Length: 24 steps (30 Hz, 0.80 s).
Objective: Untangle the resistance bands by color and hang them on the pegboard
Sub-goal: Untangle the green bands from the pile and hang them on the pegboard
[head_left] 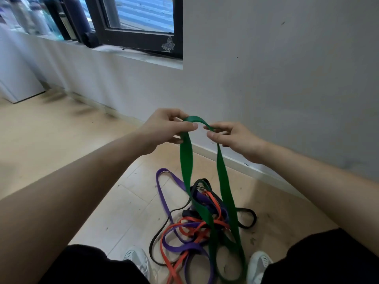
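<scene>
Floor [114, 201]: wide green band [186, 158] pinched by both hands, loop hanging.

Dark-framed window [139, 21] upper left; blurred bottles [41, 17] along sill [147, 59]; white cabinet [16, 85] far left.

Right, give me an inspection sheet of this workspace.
Surface: tan tiled floor, specks of dirt near the wall.
Job's things: green band lifted as a loop, lower end among the others; purple band, orange band and black band tangled on the floor between the shoes; pegboard not in view.
Clutter: bottles on the windowsill.
Grippers: left hand and right hand each pinch the green band's top.
Cables: nothing seen.
Surroundings: grey wall, dark-framed window.
</scene>
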Available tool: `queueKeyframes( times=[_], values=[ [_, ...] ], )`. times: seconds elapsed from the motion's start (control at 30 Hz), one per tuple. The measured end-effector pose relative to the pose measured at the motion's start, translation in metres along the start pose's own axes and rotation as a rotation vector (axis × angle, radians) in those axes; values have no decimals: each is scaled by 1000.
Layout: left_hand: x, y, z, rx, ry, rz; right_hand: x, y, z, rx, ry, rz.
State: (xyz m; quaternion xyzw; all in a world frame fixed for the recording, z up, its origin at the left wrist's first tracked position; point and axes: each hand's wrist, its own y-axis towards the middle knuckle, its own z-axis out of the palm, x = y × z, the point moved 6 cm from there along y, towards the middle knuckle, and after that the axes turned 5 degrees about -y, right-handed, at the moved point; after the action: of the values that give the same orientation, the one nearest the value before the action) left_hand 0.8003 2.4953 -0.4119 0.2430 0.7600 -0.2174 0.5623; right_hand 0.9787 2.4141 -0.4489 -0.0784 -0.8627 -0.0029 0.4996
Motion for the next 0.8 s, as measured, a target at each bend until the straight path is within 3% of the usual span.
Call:
queueKeyframes(
  times=[0.17, 0.27, 0.67, 0.8],
  values=[
    [-13, 0, 0, -122, -263, 3, 12, -1, 19, 62, 208, -31],
    [-24, -1, 0, -155, -371, 38, 23, -4, 27, 14, 189, -91],
    [-44, -9, -16, -219, -464, 189, 29, -6, 34, 13, 89, -102],
    [-46, -7, -21, -218, -378, 196, 34, -3, 32, -58, 31, -120]
  ],
)
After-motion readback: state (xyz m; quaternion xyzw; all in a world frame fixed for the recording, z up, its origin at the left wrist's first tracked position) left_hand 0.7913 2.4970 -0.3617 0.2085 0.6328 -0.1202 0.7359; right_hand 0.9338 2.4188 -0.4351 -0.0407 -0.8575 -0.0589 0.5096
